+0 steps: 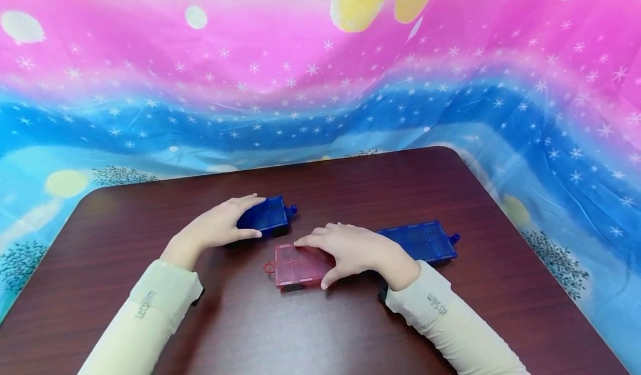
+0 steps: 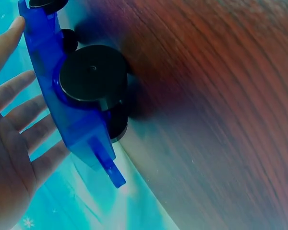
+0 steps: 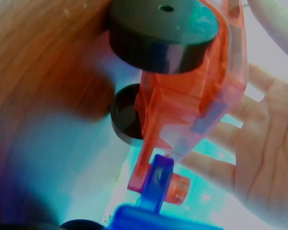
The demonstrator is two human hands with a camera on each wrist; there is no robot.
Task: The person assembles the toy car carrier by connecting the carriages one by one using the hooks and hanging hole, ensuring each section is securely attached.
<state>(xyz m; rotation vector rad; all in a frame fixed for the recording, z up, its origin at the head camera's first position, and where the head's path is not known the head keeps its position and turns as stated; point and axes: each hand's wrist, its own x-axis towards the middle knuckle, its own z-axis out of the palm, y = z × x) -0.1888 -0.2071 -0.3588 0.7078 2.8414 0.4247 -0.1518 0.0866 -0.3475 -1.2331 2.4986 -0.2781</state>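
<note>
My left hand [image 1: 215,225] spans a translucent blue toy wagon [image 1: 274,215], thumb along its near side and fingers over its far side. In the left wrist view, that blue wagon [image 2: 69,124] shows black wheels and a flat blue coupling tab at one end. My right hand [image 1: 358,247] grips a translucent red toy wagon [image 1: 295,266] in the same manner. At its right end, the red wagon [image 3: 182,110] has a peg through the loop of a second blue wagon [image 1: 420,244]. The red ring [image 1: 269,267] and the left wagon's blue peg [image 1: 293,210] stand apart.
All the wagons are on a dark reddish-brown table [image 1: 270,330] with rounded far corners. A pink and blue patterned cloth [image 1: 310,85] hangs behind the table and down its sides.
</note>
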